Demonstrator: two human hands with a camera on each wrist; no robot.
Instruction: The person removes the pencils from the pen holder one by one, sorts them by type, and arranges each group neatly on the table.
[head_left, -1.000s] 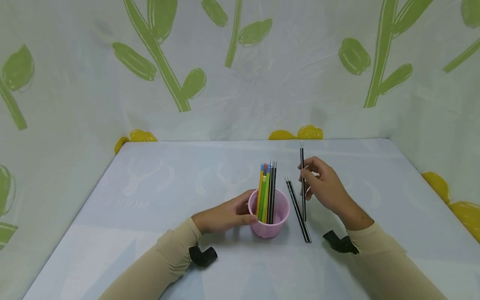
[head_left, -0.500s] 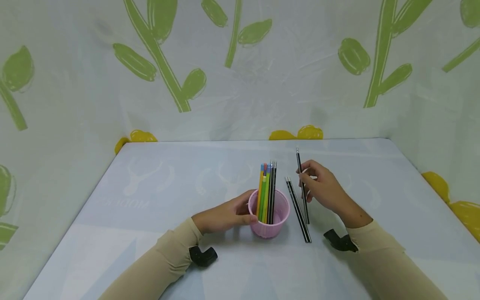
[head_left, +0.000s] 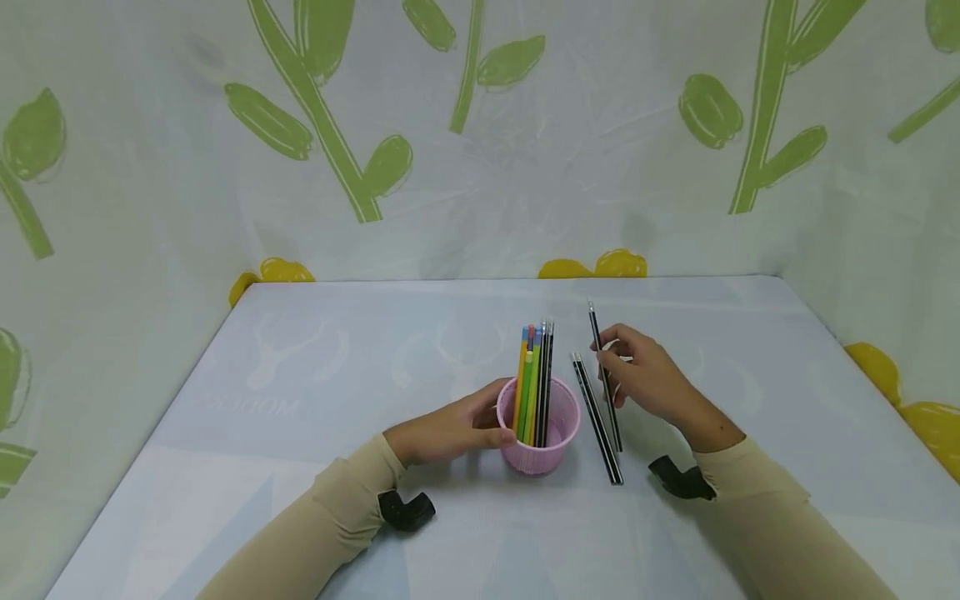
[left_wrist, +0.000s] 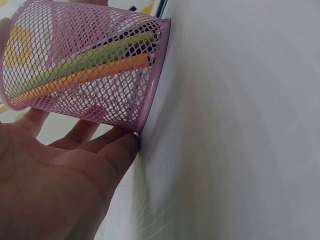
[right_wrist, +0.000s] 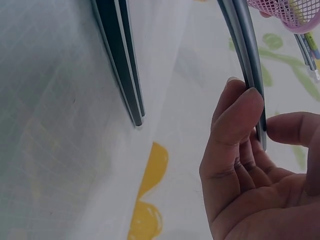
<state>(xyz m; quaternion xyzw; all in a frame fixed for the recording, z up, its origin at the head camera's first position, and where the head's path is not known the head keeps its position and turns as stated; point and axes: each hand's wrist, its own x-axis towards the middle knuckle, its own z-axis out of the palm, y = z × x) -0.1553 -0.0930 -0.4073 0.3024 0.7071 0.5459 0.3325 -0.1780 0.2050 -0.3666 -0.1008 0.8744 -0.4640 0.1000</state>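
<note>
My left hand [head_left: 450, 430] holds the pink mesh pencil cup [head_left: 534, 463] from the left, thumb at its rim and fingers round the far side. In the left wrist view, the fingers of the left hand [left_wrist: 60, 175] lie along the mesh wall. Several pencils [head_left: 531, 383] stand in the cup, black ones beside orange, green and yellow ones. My right hand [head_left: 648, 375] pinches a black striped pencil [head_left: 594, 322] between thumb and fingers, its top leaning left. Between it and the cup, two similar black pencils [head_left: 596, 417] lie side by side on the table.
The pale table [head_left: 315, 500] ends at a straight back edge against a light wall [head_left: 525, 183] printed with green leaves and yellow shapes. A black curved piece [head_left: 407, 511] sits at the left cuff, another black piece [head_left: 681, 479] at the right cuff.
The right hand has lowered slightly and tipped its pencil, the top going left and the lower end shifting right and nearer. The left hand and cup have stayed in place.
</note>
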